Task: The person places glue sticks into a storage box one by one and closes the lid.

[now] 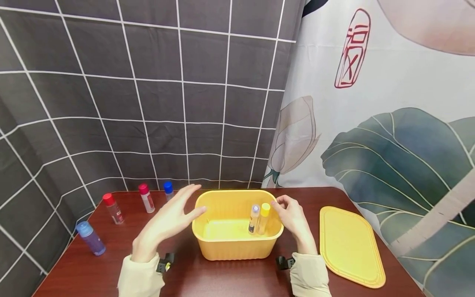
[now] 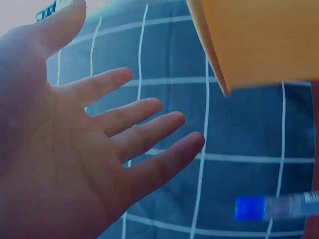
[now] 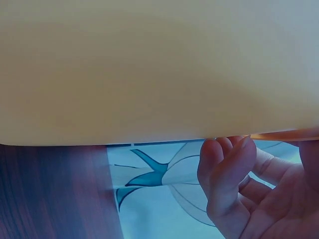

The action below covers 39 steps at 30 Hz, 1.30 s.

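A dark grey cloth (image 1: 204, 103) with a grid of white lines hung behind the reddish-brown bench (image 1: 222, 280) and round to its left. Beside it, at the right, a pale cloth (image 1: 308, 66) bore a tilted red seal mark (image 1: 353, 49), a closed pinkish bud (image 1: 293, 140) near the bench's back edge and a broad blue-green leaf (image 1: 400, 169). A pale stem (image 1: 438, 214) slanted across the leaf, and a pinkish shape (image 1: 438, 24) filled the cloth's upper right corner.

Dark-blue-capped bottle (image 1: 168, 189): lower part hidden behind the left hand (image 1: 166, 220). Leftmost red-capped bottle (image 1: 114, 209): print too small to read. Yellow bin (image 3: 149, 74): cropped by the right wrist view's top edge.
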Each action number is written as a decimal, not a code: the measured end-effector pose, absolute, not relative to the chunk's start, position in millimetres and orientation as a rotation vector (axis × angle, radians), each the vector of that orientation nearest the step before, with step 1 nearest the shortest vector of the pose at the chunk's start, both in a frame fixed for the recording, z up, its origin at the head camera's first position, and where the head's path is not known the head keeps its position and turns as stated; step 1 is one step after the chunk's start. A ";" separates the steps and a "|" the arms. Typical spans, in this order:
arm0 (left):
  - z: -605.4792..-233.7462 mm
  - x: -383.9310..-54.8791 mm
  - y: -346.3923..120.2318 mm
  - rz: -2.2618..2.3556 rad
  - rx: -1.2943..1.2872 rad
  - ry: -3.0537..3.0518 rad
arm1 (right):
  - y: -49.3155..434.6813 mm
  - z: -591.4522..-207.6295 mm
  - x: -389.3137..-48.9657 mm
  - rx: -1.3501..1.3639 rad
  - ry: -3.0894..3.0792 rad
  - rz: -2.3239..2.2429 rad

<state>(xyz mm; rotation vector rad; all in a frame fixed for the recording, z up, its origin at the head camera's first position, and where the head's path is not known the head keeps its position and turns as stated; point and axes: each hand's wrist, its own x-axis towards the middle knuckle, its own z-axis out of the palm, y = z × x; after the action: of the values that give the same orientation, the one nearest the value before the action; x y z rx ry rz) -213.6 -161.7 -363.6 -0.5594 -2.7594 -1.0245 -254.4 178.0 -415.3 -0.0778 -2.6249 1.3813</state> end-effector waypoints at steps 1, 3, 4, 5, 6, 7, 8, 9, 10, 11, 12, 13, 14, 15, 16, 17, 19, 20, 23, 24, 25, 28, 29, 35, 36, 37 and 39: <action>-365.8 -212.8 -166.8 -1.033 -0.542 -2.750 | 177.8 -415.2 -254.5 -0.077 -2.626 1.376; -369.6 -210.6 -176.8 -1.060 -0.516 -2.729 | 177.6 -415.0 -254.5 -0.075 -2.628 1.374; -371.2 -209.5 -181.7 -1.069 -0.503 -2.721 | 177.7 -415.0 -254.6 -0.073 -2.630 1.380; -372.4 -208.2 -186.3 -1.081 -0.484 -2.720 | 177.9 -414.8 -254.5 -0.074 -2.631 1.381; -373.3 -207.0 -190.5 -1.089 -0.462 -2.722 | 178.2 -414.5 -254.2 -0.075 -2.632 1.382; -373.8 -206.2 -194.4 -1.101 -0.447 -2.721 | 178.6 -414.2 -254.0 -0.078 -2.632 1.385; -373.9 -205.2 -197.9 -1.108 -0.431 -2.723 | 179.1 -413.8 -253.7 -0.081 -2.634 1.384; -373.8 -204.5 -201.1 -1.111 -0.415 -2.725 | 179.8 -413.6 -253.4 -0.086 -2.635 1.386; -373.5 -204.2 -204.0 -1.119 -0.396 -2.727 | 180.3 -413.1 -253.1 -0.091 -2.635 1.387; -372.9 -203.6 -206.6 -1.120 -0.379 -2.726 | 180.6 -412.6 -252.9 -0.093 -2.634 1.383; -372.2 -202.9 -209.4 -1.116 -0.364 -2.723 | 180.8 -412.2 -252.8 -0.092 -2.634 1.385; -371.3 -202.1 -212.6 -1.117 -0.345 -2.725 | 180.8 -411.9 -252.8 -0.089 -2.634 1.386; -370.6 -201.1 -216.3 -1.099 -0.325 -2.725 | 180.7 -411.7 -252.6 -0.087 -2.634 1.388; -369.6 -199.9 -220.6 -1.080 -0.304 -2.725 | 180.5 -411.6 -252.4 -0.084 -2.633 1.394; -368.9 -198.4 -225.6 -1.056 -0.280 -2.727 | 180.2 -411.6 -252.0 -0.084 -2.633 1.401; -368.1 -196.0 -230.7 -1.041 -0.257 -2.726 | 179.9 -411.9 -251.7 -0.085 -2.633 1.407; -365.6 -190.3 -242.0 -1.033 -0.199 -2.741 | 179.9 -412.9 -250.6 -0.093 -2.632 1.420; -364.9 -187.4 -248.0 -1.023 -0.181 -2.738 | 180.1 -413.7 -250.3 -0.099 -2.632 1.426; -363.2 -177.6 -265.4 -1.012 -0.127 -2.730 | 181.1 -415.1 -250.2 -0.107 -2.629 1.432; -363.0 -175.3 -271.2 -1.005 -0.114 -2.722 | 181.3 -415.1 -250.5 -0.108 -2.628 1.434; -363.6 -172.9 -277.0 -1.000 -0.102 -2.710 | 181.4 -415.1 -250.7 -0.109 -2.628 1.434; -365.1 -165.1 -291.3 -0.951 -0.044 -2.682 | 180.7 -414.1 -251.7 -0.107 -2.625 1.434; -365.8 -162.3 -295.6 -0.944 -0.021 -2.683 | 180.3 -413.8 -251.8 -0.104 -2.623 1.436; -368.9 -148.2 -315.9 -0.870 0.089 -2.686 | 178.4 -414.0 -252.8 -0.085 -2.627 1.425; -369.4 -147.1 -318.7 -0.854 0.108 -2.682 | 178.1 -414.2 -253.0 -0.084 -2.628 1.425; -370.0 -146.4 -321.8 -0.842 0.128 -2.678 | 177.6 -414.1 -253.2 -0.084 -2.628 1.425; -371.5 -145.3 -328.0 -0.831 0.172 -2.685 | 176.7 -413.5 -253.1 -0.086 -2.626 1.429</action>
<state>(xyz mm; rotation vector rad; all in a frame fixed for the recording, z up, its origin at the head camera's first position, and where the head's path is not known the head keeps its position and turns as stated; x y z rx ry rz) -145.3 -328.0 -371.5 0.1719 -2.6852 -0.8313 -253.1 176.7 -413.5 -0.0859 -2.6257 1.4288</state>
